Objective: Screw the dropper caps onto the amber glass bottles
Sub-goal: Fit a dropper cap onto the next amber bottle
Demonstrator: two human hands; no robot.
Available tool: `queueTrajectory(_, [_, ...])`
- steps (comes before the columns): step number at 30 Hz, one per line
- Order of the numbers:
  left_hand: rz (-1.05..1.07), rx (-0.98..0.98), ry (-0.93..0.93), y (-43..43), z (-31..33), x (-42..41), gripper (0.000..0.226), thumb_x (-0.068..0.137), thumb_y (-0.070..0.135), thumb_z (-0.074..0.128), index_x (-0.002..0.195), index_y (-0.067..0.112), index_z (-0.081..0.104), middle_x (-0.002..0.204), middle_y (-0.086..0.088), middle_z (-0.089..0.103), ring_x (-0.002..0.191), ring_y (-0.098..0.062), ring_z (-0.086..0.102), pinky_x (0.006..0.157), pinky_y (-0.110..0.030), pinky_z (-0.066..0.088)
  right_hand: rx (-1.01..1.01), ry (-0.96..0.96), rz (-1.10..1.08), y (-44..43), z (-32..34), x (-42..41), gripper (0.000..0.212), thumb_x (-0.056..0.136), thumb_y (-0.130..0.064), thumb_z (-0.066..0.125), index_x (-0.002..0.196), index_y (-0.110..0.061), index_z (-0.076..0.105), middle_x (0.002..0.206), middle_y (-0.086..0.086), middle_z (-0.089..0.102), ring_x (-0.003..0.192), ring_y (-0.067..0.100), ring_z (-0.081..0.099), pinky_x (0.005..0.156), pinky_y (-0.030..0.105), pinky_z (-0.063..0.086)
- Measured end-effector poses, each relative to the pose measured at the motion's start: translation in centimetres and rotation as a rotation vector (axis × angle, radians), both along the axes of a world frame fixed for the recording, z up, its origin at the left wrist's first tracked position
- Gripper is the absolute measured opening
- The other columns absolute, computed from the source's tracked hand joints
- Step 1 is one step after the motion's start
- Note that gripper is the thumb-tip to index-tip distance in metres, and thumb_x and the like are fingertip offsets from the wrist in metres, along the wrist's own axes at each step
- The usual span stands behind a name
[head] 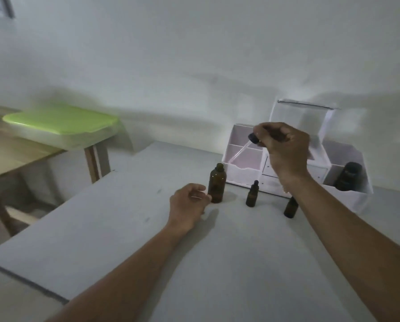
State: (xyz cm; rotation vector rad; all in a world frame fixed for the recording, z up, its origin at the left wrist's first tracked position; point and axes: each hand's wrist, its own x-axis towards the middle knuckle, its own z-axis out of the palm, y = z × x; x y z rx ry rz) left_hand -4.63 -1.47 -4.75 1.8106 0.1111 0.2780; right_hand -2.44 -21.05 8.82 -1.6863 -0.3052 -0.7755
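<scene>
An open-necked amber bottle (pixel 216 183) stands upright on the white table (pixel 124 228). My left hand (pixel 189 208) rests on the table just left of its base, fingers loosely curled and apart, holding nothing. My right hand (pixel 284 145) is raised above and to the right of that bottle, pinching a dark dropper cap (pixel 254 138) whose glass pipette slants down-left. Two smaller capped amber bottles (pixel 252 194) (pixel 290 208) stand to the right; my right forearm partly hides the second.
A white compartmented organizer (pixel 243 167) with a clear raised lid stands against the wall behind the bottles; a large dark bottle (pixel 348 176) sits in its right section. A wooden side table with a green-lidded box (pixel 59 119) stands at the left.
</scene>
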Motion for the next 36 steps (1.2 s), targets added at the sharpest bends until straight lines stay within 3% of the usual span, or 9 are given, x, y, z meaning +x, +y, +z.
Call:
queueTrajectory(3, [0.043,0.007,-0.060,0.1,-0.2,1.0,0.038,0.074,0.025,0.083,0.108,0.027,0.067,0.094,0.008,0.070,0.077,-0.003,0.068,0.077,-0.019,0.055,-0.003,0.009,-0.013,1.0,-0.1,1.0,0.017,0.082,-0.024,0.081,0.094,-0.013,0.079,0.083,0.003,0.078,0.078,0.020,0.076,0.083,0.045,0.062])
queueTrajectory(8, [-0.024,0.036,-0.067,-0.7,0.4,2.5,0.067,0.068,0.030,0.088,0.128,0.027,0.058,0.113,0.005,0.066,0.099,-0.009,0.064,0.085,-0.017,0.049,-0.022,0.017,-0.014,1.4,-0.3,1.8,0.012,0.082,-0.020,0.081,0.092,-0.013,0.079,0.080,0.003,0.078,0.073,0.018,0.076,0.082,0.045,0.062])
queueTrajectory(13, [-0.103,0.080,-0.046,-1.7,1.4,3.7,0.081,0.066,0.036,0.089,0.137,0.025,0.051,0.130,0.002,0.062,0.114,-0.016,0.060,0.103,-0.033,0.047,-0.094,0.023,-0.020,1.5,-0.3,2.6,0.018,0.083,-0.027,0.079,0.096,-0.014,0.079,0.085,0.002,0.078,0.079,0.019,0.077,0.083,0.045,0.062])
queueTrajectory(18, [-0.109,0.072,-0.053,-1.9,0.9,4.5,0.065,0.067,0.037,0.087,0.125,0.026,0.060,0.117,0.005,0.068,0.105,-0.013,0.065,0.101,-0.037,0.050,-0.127,0.021,0.002,2.0,0.2,2.9,0.013,0.083,-0.026,0.080,0.092,-0.017,0.079,0.082,-0.002,0.078,0.077,0.014,0.076,0.081,0.040,0.063])
queueTrajectory(22, [-0.119,0.092,-0.063,-2.0,0.7,4.7,0.058,0.071,0.039,0.084,0.123,0.025,0.063,0.114,0.005,0.070,0.101,-0.012,0.065,0.102,-0.032,0.048,-0.235,0.023,-0.017,2.5,-0.4,3.1,0.003,0.086,-0.024,0.077,0.088,-0.026,0.075,0.075,-0.022,0.071,0.069,-0.002,0.071,0.073,0.017,0.059])
queueTrajectory(24, [-0.120,0.098,-0.055,-2.0,0.6,4.7,0.060,0.072,0.040,0.083,0.125,0.025,0.062,0.114,0.006,0.069,0.101,-0.012,0.064,0.102,-0.029,0.047,-0.241,0.026,-0.006,2.8,-0.7,3.2,0.002,0.087,-0.022,0.076,0.087,-0.023,0.075,0.074,-0.022,0.070,0.067,-0.006,0.069,0.070,0.011,0.056])
queueTrajectory(29, [-0.115,0.112,-0.057,-1.9,0.5,4.7,0.058,0.073,0.041,0.082,0.124,0.025,0.061,0.103,0.012,0.065,0.089,-0.006,0.061,0.087,-0.017,0.042,-0.303,0.082,0.071,3.9,-2.1,3.3,0.008,0.086,-0.017,0.077,0.088,-0.010,0.077,0.075,-0.003,0.077,0.067,0.004,0.073,0.073,0.012,0.055])
queueTrajectory(33, [-0.122,0.126,-0.067,-1.8,0.7,4.6,0.053,0.074,0.040,0.082,0.121,0.027,0.062,0.099,0.015,0.064,0.077,0.011,0.057,0.068,0.000,0.036,-0.398,0.149,0.056,4.5,-5.0,4.1,0.008,0.084,-0.019,0.080,0.087,-0.012,0.078,0.079,-0.002,0.077,0.073,0.011,0.074,0.079,0.023,0.059])
queueTrajectory(36, [-0.120,0.135,-0.077,-1.7,0.6,4.5,0.053,0.073,0.040,0.082,0.121,0.027,0.062,0.100,0.014,0.066,0.077,0.013,0.057,0.064,-0.001,0.037,-0.392,0.164,0.012,4.7,-6.3,4.4,0.012,0.085,-0.022,0.079,0.092,-0.012,0.078,0.084,-0.002,0.077,0.078,0.010,0.073,0.085,0.027,0.059])
